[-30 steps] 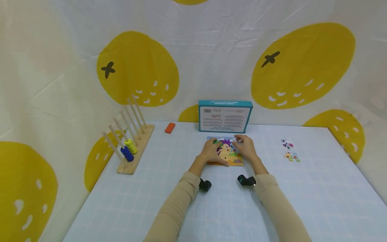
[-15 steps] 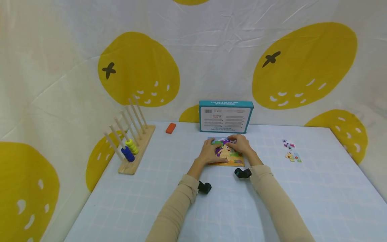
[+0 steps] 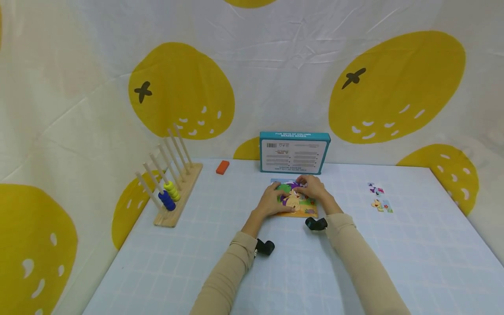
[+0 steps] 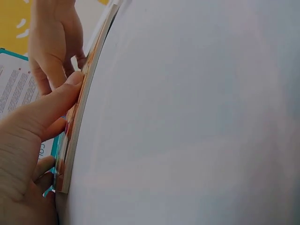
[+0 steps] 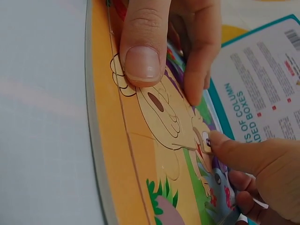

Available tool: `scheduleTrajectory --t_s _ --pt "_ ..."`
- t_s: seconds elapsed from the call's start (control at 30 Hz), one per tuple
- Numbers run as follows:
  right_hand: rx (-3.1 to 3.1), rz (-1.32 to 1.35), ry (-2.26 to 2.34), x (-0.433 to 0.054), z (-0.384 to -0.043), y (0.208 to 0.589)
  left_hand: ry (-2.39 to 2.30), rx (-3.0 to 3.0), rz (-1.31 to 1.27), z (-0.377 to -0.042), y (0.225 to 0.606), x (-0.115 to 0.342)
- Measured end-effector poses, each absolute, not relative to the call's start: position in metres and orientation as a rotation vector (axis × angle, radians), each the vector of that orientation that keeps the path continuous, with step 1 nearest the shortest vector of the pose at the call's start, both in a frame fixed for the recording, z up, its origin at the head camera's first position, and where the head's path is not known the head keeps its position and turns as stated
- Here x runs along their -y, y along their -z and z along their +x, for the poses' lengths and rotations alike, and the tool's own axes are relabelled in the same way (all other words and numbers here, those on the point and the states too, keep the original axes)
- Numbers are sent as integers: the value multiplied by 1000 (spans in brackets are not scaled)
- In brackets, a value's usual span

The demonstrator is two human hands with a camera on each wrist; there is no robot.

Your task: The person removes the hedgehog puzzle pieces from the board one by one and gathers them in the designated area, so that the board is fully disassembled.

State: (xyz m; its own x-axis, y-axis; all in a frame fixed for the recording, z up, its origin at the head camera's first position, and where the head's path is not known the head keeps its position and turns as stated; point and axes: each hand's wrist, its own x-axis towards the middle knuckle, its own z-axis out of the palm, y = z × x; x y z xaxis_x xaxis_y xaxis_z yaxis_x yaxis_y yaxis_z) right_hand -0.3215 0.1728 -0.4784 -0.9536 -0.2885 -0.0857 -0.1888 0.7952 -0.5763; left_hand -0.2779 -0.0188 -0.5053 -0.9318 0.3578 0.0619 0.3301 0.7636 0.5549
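Note:
A jigsaw puzzle with a purple-haired cartoon hedgehog lies flat on the table in the head view. My left hand rests on its left part, fingers spread; its thumb presses on the picture in the right wrist view. My right hand is at the upper middle of the picture. Its thumb touches a puzzle piece that shows an eye, and its fingers curl on the far side, seeming to pinch the piece. One edge of this piece looks slightly raised. Two small groups of loose puzzle pieces lie to the right.
Behind the puzzle stands a teal-edged box. At left is a wooden peg rack with blue beads and yellow beads. An orange block lies near the back edge. A patterned cloth hangs behind.
My right hand has moved left and inward over the puzzle, its thumb and fingers now closer to my left hand. The left hand stays on the puzzle with only a slight shift.

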Motion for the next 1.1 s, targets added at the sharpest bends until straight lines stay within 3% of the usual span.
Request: scheduleTrajectory --t_s 0.3,0.73,1.1 --pt "-2814 -322 990 -171 -319 480 -924 -2898 570 -279 507 19" --pt "-2804 -348 1527 -169 -305 488 -922 -2909 565 -279 508 18" --pt "-2754 -222 1510 -170 -304 488 -992 -2861 572 -280 508 20"
